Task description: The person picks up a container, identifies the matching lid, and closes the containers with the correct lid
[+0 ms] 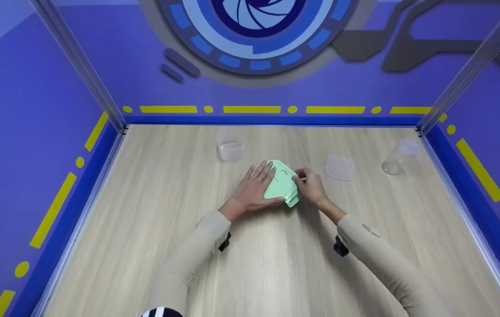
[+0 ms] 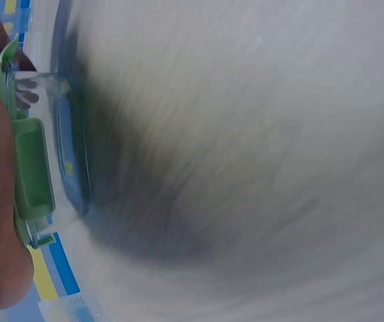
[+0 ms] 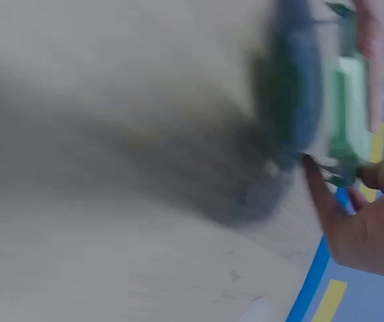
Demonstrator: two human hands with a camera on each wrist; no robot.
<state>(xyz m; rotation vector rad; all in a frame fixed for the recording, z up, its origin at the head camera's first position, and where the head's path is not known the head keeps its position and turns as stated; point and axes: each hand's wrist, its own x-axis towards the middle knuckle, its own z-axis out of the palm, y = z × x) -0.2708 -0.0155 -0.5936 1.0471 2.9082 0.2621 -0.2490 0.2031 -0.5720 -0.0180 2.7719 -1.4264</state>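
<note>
While well inside table edges [image 1: 179, 128], green-lidded container [image 1: 281, 187].

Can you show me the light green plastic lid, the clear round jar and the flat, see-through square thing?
Light green plastic lid [image 1: 281, 184]: head view, middle of its top.
Clear round jar [image 1: 399, 158]: head view, its side.
Flat, see-through square thing [image 1: 339, 167]: head view, middle of its face.

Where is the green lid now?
Near the head view's centre, the green lid is partly under the left hand, the right hand at its right edge.
</note>
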